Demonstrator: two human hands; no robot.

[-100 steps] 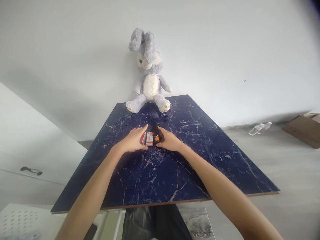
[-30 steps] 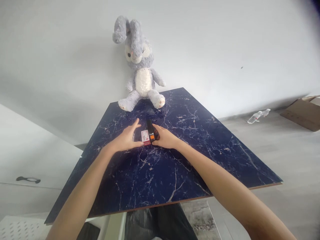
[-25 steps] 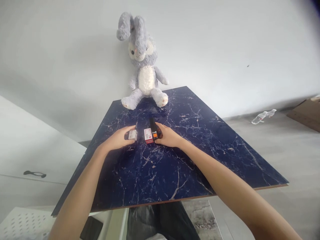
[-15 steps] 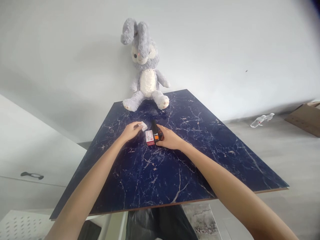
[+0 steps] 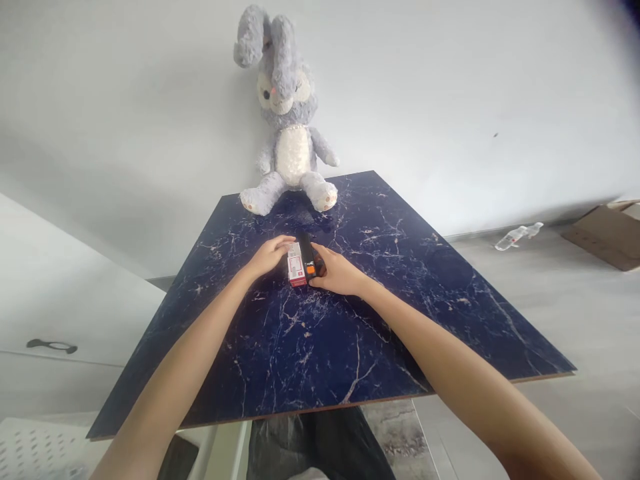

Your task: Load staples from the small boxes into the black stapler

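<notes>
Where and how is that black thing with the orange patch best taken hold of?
Probably the right side of the black thing, coming from the right, where the right hand is. It looks long and narrow, and the red-and-white box sits close along its left side, leaving little finger room.

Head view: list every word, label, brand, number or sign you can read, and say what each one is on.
No text can be read for certain.
Red-and-white box: dark and red print on top, too small to read.
Small white box at its far end: faint print, too small.
Black object with an orange patch: pale marks near the patch, illegible.
Clear bottle on the floor: reddish mark, illegible.
</notes>
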